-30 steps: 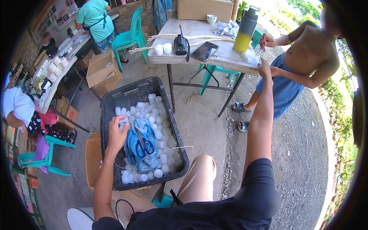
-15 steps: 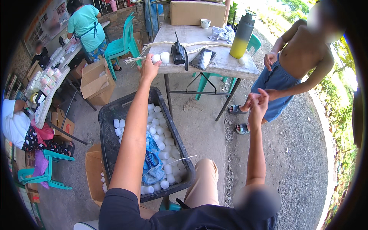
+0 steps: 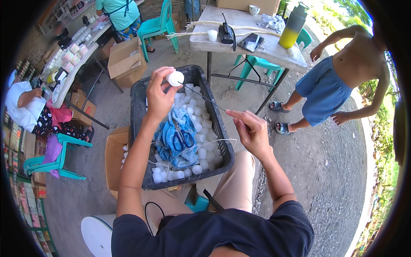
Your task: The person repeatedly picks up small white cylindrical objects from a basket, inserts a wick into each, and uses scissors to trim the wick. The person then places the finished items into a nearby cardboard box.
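Note:
My left hand (image 3: 160, 95) pinches a small white plastic cup (image 3: 175, 78) above the black crate (image 3: 227, 159). A thin dark rod (image 3: 204, 97) runs from the cup down to the fingertips of my right hand (image 3: 255, 133), which grips its other end. The rod's tip meets the cup; whether it has gone through I cannot tell. Many white cups (image 3: 208, 147) lie in the crate below. On top of them are a crumpled blue cloth (image 3: 165, 138), dark blue scissors (image 3: 183, 140) and a loose white string (image 3: 192, 148).
Ahead, a worn table (image 3: 265, 53) holds another white cup (image 3: 212, 35), a two-way radio (image 3: 226, 32), a phone (image 3: 251, 42) and a bottle (image 3: 293, 25). A person in blue shorts (image 3: 327, 79) stands at right. Cardboard boxes (image 3: 126, 60) and a green chair (image 3: 158, 23) are left.
My left hand has come back from the table with a cup, leaving one cup there. My right hand has lowered toward the crate with the rod. The person at right has drawn their arms apart.

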